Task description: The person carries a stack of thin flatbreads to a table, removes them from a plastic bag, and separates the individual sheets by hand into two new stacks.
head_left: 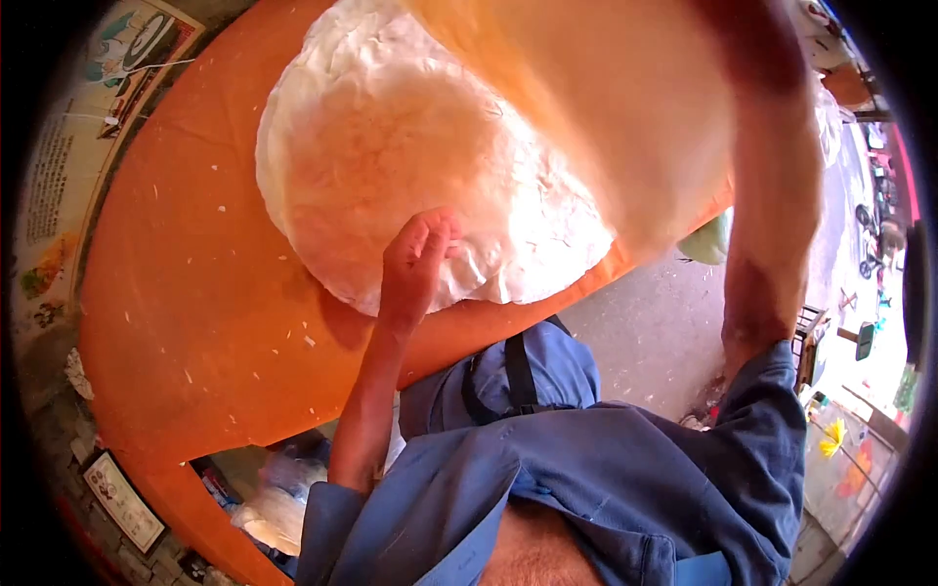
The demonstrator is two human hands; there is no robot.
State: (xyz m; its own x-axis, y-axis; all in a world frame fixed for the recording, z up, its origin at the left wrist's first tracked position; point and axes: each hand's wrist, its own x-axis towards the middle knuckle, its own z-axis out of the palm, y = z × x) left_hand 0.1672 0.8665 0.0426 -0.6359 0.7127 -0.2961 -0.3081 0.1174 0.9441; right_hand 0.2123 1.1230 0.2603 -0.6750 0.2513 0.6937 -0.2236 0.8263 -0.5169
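Note:
A large white mass of dough (391, 146) lies on an orange table (195, 313). My left hand (418, 259) rests on its near edge with the fingers bunched together, pinching into the dough. My right forearm (772, 195) rises along the right side to the top of the frame, where the hand is cut off. Beside that arm, a broad, pale, motion-blurred sheet (606, 107) hangs over the far part of the dough; I cannot tell how it is held.
The table's near edge runs diagonally in front of my blue shirt (586, 469). White crumbs dot the tabletop. Printed posters (68, 166) lie at the left, plastic bags (274, 508) sit under the table, and grey pavement (655, 332) with street clutter is at the right.

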